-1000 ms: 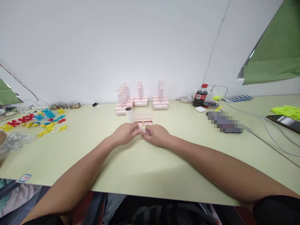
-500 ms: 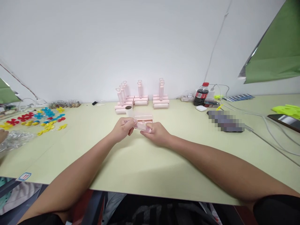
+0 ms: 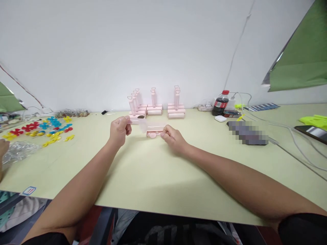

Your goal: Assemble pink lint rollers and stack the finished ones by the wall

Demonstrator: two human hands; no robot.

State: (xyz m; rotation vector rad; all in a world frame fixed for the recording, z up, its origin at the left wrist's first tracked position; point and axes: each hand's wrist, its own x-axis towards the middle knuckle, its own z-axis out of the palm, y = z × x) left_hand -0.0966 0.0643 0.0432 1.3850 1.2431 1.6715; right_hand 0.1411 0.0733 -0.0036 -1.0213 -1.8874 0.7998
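Note:
My left hand (image 3: 119,130) is closed, pinching a pale translucent plastic piece (image 3: 143,126) that stretches to the right and is blurred at its far end. Behind this piece stands a white paper roll (image 3: 141,117) with a brown core, partly hidden. My right hand (image 3: 174,139) is closed too, its fingertips beside a low pink case (image 3: 155,129). A small round pale pink shape (image 3: 152,135) shows at the case's front, left of those fingertips. Whether the right fingers grip it, or what they hold, I cannot make out.
Several pink rollers with heart-shaped loops (image 3: 154,98) stand by the wall. A cola bottle (image 3: 221,103), a phone (image 3: 246,132) and cables lie to the right. Colourful plastic pieces (image 3: 53,136), clear wrapping (image 3: 19,152) and another person's hand (image 3: 3,148) are at the left.
My hands have drawn apart. The left moved left and up with the translucent piece, which both hands held between them before. My right hand stayed nearly in place.

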